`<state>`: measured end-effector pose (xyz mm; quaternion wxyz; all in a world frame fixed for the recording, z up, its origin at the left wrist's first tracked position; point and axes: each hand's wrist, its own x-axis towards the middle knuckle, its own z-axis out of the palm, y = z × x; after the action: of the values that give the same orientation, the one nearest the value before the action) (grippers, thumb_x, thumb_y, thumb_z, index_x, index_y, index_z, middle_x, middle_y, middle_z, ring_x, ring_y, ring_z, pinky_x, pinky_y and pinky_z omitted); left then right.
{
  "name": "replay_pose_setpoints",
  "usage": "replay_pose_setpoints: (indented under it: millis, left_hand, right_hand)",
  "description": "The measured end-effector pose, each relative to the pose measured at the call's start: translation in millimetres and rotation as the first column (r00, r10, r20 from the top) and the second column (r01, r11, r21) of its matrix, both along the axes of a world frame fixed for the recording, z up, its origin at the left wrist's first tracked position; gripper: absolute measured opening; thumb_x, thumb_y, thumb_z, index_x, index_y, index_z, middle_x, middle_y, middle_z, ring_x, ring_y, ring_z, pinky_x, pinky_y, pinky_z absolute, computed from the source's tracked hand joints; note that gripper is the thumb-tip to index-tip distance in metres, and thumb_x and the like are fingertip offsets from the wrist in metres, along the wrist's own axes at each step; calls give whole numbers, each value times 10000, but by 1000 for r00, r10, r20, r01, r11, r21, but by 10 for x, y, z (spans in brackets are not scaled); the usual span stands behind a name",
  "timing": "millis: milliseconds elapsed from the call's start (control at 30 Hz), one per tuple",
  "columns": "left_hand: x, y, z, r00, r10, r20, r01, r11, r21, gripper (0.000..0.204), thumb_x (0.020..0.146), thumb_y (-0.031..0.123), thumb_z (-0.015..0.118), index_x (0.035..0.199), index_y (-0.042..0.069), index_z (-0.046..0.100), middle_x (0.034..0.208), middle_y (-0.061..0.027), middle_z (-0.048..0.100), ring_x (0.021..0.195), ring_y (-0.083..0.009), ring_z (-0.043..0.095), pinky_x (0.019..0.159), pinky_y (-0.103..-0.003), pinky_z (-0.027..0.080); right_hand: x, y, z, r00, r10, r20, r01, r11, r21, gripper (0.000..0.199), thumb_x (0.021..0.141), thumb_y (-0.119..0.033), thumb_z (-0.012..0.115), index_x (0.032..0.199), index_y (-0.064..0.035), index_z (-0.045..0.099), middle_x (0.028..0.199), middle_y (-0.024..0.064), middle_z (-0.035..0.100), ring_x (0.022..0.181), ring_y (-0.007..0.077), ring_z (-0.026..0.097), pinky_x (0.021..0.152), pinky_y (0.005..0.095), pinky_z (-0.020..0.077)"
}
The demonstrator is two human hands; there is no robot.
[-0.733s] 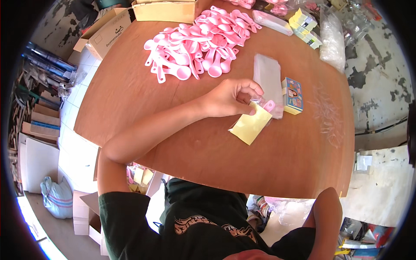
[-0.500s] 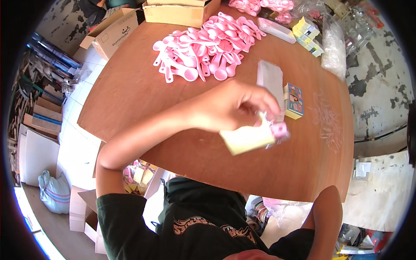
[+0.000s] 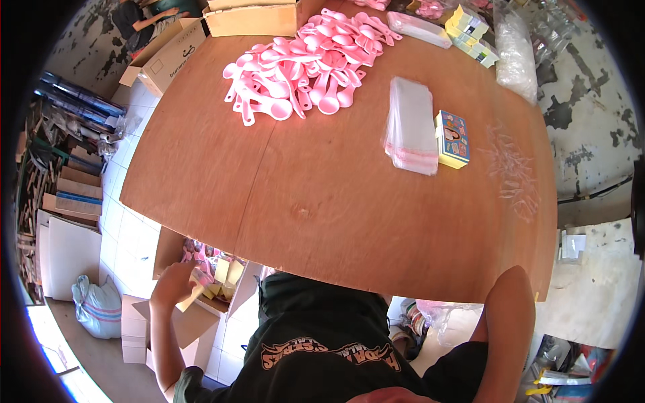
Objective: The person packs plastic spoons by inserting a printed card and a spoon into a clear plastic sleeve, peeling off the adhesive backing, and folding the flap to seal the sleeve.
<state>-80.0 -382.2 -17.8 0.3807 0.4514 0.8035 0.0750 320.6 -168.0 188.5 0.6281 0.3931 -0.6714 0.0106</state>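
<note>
My left hand (image 3: 176, 285) is down past the table's near left edge, over an open cardboard box (image 3: 168, 255). Its fingers are closed on a small clear packet with a pale yellow card (image 3: 191, 297). In that box lie several similar packets with yellow cards (image 3: 225, 272) and pink pieces. Of my right arm (image 3: 507, 302) only the bent part shows, by the table's near right edge; the hand itself is hidden. On the table, a stack of clear plastic sleeves (image 3: 412, 127) lies beside a small stack of printed yellow-and-blue cards (image 3: 453, 140).
A heap of pink measuring spoons (image 3: 309, 67) covers the far left of the brown table (image 3: 302, 208). Thin clear strips (image 3: 512, 174) lie at the right. Cardboard boxes (image 3: 252, 20) and a plastic roll (image 3: 515, 60) stand along the far side. A person (image 3: 138, 23) sits at the far left.
My left hand has swung from above the table's middle down to the box at the near left, carrying the yellow-card packet. The view has shifted slightly.
</note>
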Motion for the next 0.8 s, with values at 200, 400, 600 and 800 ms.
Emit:
replay_pose_setpoints:
  millis: [200,400,600,800]
  left_hand:
    - [369,627,275,894,-211,394,276,954,-116,232,941,161,570,1152,88,633,1013,-90,722,891,-220,701,758,-300,546]
    - [576,1363,1019,470,-781,411,553,624,552,275,916,119,623,1187,69,627,923,-135,703,738,-292,671,616,-370,524]
    - [505,2011,1260,578,-796,181,565,550,615,230,903,137,656,1127,87,656,931,-77,714,793,-230,689,670,-341,535]
    - [617,3250,1044,794,-588,156,263,563,783,202,908,60,604,1102,31,650,923,-76,709,809,-156,673,748,-299,530]
  right_hand:
    - [-152,-74,102,997,-76,-20,76,997,-8,116,669,18,695,726,-76,660,644,-57,614,555,63,587,503,247,477]
    - [-32,-133,66,1000,-5,-20,6,999,43,127,666,13,701,762,-64,671,660,-49,622,568,65,592,508,251,479]
    - [84,-408,56,992,-121,-26,122,991,54,112,673,6,704,766,-48,674,679,-39,639,573,75,602,518,255,491]
    - [-425,510,5,988,144,-56,-146,989,-33,74,857,-80,591,860,-54,661,812,19,679,692,127,638,699,309,548]
